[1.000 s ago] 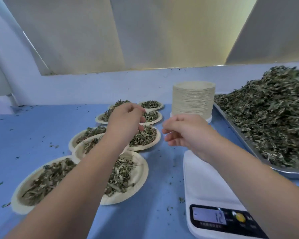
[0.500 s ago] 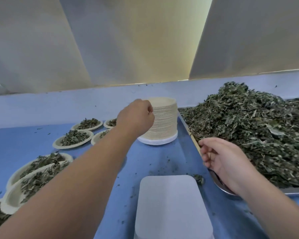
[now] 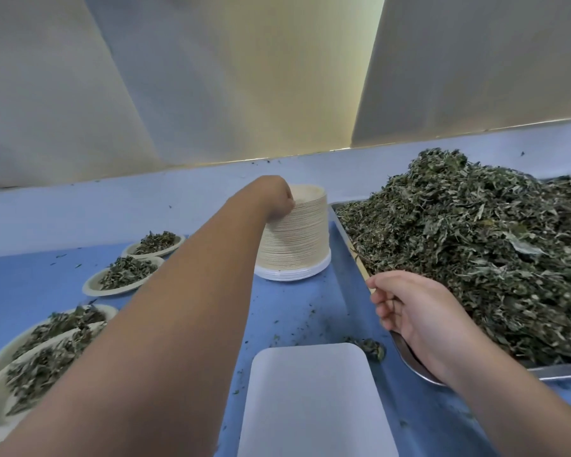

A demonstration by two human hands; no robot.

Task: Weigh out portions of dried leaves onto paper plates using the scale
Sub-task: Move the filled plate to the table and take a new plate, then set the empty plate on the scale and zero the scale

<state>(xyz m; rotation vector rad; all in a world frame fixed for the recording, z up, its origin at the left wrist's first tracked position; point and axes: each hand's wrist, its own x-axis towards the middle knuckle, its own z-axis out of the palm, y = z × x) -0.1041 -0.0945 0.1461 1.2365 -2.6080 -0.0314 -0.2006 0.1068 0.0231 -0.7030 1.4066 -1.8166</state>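
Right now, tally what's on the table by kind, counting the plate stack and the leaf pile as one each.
Filled plates: 4
Plate stack: 1
Scale: 1
Metal tray: 1
Leaf pile: 1
Total: 8

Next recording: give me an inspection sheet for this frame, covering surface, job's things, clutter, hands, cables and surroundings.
Surface: blue table, bare in patches, dusted with leaf crumbs.
Job's things: white scale at near centre, its platform bare; stack of paper plates behind it; metal tray at right heaped with dried leaves; filled plates along the left, the nearest ones overlapping.
Clutter: a small clump of leaves beside the scale's far right corner; scattered flecks.
Hands: left hand reaches the top of the plate stack, grip hidden; right hand hovers loosely curled and empty over the tray's near edge.
Cables: nothing seen.
Surroundings: pale wall panels behind the table.
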